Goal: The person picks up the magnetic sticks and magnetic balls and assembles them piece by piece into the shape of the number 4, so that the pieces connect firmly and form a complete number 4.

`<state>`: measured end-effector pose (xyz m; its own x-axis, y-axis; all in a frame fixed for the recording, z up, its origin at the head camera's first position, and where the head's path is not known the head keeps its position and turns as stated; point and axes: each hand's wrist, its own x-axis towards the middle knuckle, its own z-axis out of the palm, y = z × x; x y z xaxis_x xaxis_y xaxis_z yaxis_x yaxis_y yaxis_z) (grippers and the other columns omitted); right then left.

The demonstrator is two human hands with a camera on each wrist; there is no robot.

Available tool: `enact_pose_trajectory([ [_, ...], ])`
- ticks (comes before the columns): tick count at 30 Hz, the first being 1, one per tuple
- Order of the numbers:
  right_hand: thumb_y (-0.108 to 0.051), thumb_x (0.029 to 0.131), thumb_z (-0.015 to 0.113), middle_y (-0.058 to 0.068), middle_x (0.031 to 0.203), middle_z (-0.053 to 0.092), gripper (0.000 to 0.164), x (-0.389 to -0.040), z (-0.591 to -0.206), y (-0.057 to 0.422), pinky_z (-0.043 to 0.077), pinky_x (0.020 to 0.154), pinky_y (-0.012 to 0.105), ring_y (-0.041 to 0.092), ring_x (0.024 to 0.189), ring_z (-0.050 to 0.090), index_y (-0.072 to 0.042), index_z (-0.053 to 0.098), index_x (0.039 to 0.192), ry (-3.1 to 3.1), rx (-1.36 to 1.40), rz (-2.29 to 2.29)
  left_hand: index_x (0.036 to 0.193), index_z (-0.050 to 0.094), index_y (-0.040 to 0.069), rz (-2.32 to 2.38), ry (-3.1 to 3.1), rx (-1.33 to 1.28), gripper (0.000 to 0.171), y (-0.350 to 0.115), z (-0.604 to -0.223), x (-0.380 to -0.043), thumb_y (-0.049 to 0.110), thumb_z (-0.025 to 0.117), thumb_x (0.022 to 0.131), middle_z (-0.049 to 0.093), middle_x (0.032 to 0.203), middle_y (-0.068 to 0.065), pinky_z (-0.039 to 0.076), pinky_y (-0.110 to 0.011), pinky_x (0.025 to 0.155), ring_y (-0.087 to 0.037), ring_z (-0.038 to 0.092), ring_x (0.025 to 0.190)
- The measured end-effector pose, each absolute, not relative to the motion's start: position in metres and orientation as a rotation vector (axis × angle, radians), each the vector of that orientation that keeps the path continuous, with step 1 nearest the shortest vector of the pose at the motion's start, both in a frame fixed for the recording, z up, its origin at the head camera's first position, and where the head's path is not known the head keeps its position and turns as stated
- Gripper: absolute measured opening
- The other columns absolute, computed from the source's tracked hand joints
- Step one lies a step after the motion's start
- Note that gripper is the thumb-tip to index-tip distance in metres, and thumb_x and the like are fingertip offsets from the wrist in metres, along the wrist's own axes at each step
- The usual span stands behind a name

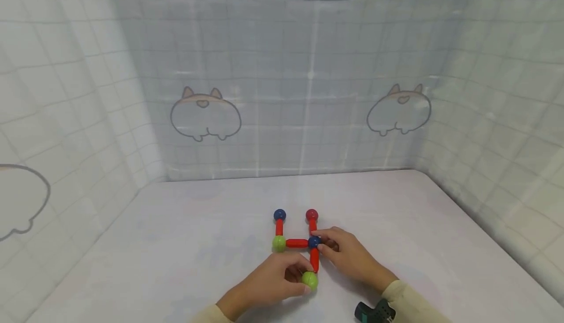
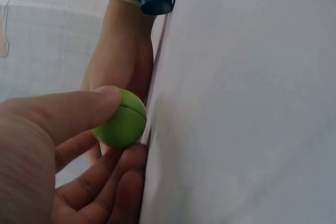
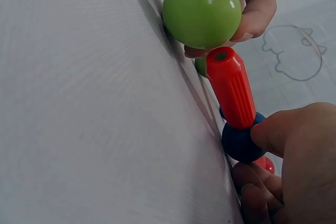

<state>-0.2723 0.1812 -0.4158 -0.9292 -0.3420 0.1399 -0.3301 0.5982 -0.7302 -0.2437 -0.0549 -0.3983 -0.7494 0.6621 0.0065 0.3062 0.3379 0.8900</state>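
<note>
My left hand (image 1: 277, 279) pinches a glossy green ball (image 2: 124, 121) between thumb and fingers, low over the table. My right hand (image 1: 350, 254) pinches a dark blue ball (image 3: 242, 141) at the middle of a joined figure of red rods and balls. From that blue ball a ridged red rod (image 3: 231, 88) points toward the green one, its open end very near it. Another red rod (image 1: 297, 243) joins the blue ball to a second green ball (image 1: 279, 243). Farther back are a second blue ball (image 1: 279, 215) and a red ball (image 1: 312, 215), each on a rod.
The pieces lie on a pale table (image 1: 198, 230). A tiled-pattern curtain (image 1: 304, 117) with cartoon animals encloses the back and both sides. On the right wrist sits a dark strapped device (image 1: 374, 311).
</note>
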Motion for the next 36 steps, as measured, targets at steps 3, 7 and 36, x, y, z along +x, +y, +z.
enact_pose_trajectory([
  [3, -0.025, 0.095, 0.064, -0.012, 0.102, 0.060, 0.033, -0.272, -0.415, 0.181, 0.051, 0.077, 0.025, 0.011, 0.086, 0.057, -0.022, 0.064, 0.127, 2.800, -0.593, -1.272, 0.103, 0.068, 0.024, 1.379, 2.271, 0.898, 0.022, -0.052, -0.401, -0.244, 0.021, 0.078, 0.083, 0.066, 0.090, 0.012, 0.053, -0.022, 0.071, -0.007, 0.061, 0.078],
  [7, -0.026, 0.094, 0.064, -0.012, 0.101, 0.060, 0.033, -0.273, -0.417, 0.182, 0.051, 0.077, 0.024, 0.010, 0.086, 0.057, -0.023, 0.064, 0.127, 2.803, -0.597, -1.266, 0.101, 0.067, 0.023, 1.398, 2.285, 0.912, 0.021, -0.048, -0.404, -0.242, 0.021, 0.078, 0.083, 0.065, 0.087, 0.011, 0.053, -0.023, 0.070, -0.006, 0.061, 0.076],
  [36, -0.026, 0.094, 0.066, -0.011, 0.097, 0.060, 0.033, -0.272, -0.417, 0.184, 0.051, 0.070, 0.024, 0.014, 0.082, 0.055, -0.021, 0.067, 0.126, 2.812, -0.593, -1.296, 0.102, 0.070, 0.032, 1.201, 2.512, 0.891, 0.021, -0.032, -0.401, -0.236, 0.036, 0.077, 0.082, 0.060, 0.084, 0.021, 0.048, -0.020, 0.068, 0.000, 0.055, 0.074],
])
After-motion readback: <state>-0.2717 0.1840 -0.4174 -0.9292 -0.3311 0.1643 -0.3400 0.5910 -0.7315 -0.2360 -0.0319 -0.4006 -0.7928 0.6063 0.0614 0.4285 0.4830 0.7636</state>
